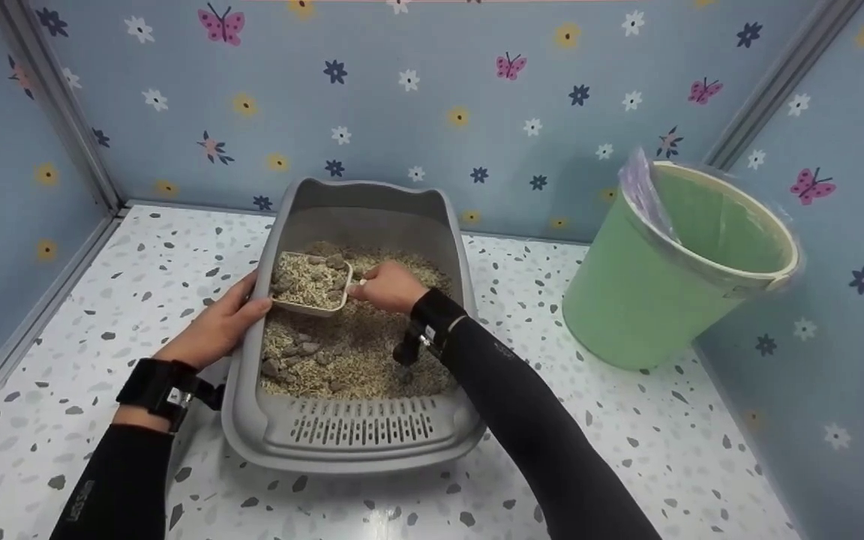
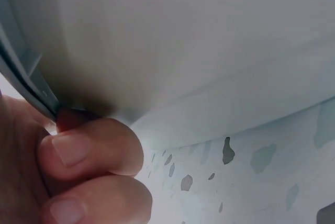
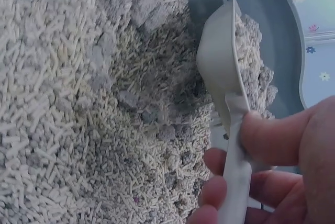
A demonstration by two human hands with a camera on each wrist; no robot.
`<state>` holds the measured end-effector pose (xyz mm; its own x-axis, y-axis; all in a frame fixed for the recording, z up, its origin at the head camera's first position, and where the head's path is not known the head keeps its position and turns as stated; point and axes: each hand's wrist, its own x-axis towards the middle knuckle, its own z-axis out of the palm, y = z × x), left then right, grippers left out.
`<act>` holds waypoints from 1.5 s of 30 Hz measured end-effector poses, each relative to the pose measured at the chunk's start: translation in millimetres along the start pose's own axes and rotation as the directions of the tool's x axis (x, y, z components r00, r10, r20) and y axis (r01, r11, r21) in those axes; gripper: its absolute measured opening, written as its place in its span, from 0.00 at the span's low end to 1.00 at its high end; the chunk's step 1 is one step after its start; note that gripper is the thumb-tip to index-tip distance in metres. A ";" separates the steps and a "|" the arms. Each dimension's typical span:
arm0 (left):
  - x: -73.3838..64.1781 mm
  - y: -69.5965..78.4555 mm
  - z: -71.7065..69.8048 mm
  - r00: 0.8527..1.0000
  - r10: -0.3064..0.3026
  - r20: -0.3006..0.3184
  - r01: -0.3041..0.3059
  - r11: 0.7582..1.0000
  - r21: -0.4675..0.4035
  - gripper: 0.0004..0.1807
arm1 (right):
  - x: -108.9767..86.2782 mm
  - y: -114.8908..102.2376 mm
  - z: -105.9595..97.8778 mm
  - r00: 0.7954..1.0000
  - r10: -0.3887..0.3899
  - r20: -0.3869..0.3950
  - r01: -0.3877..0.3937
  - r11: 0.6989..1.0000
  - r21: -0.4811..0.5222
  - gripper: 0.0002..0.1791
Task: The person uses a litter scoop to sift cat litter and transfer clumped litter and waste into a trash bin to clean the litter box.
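A grey litter box (image 1: 349,442) stands on the floor with pellet litter (image 1: 372,367) and darker clumps in it. My right hand (image 1: 391,286) holds a white litter scoop (image 1: 304,309) by its handle, thumb on top and fingers wrapped below in the right wrist view. Pellets and grey clumps (image 1: 312,277) heap the scoop, which is over the litter at the box's left wall. My left hand (image 1: 218,322) grips the left rim, thumb over the top edge. In the left wrist view its curled fingers (image 2: 99,150) show beneath the rim, against the box's outer side.
To the right stands a green bin (image 1: 619,300) with a clear liner bag (image 1: 649,195) folded over its rim. Blue flowered walls (image 1: 432,112) close in the back and both sides. Speckled white flooring (image 1: 529,315) lies between box and bin.
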<state>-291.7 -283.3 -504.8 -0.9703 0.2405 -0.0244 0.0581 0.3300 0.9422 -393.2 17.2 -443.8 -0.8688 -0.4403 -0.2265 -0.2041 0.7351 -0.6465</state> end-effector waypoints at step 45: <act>-2.9 -0.1 -4.4 1.000 -0.001 -0.012 0.001 1.000 0.022 0.43 | -117.0 13.0 -74.3 0.957 -0.105 -0.271 0.067 0.987 -0.148 0.29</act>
<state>-290.0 -288.1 -503.4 -0.9731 0.2293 -0.0210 0.0622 0.3498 0.9348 -327.8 116.5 -371.6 -0.9320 -0.3591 0.0489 -0.3262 0.7723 -0.5451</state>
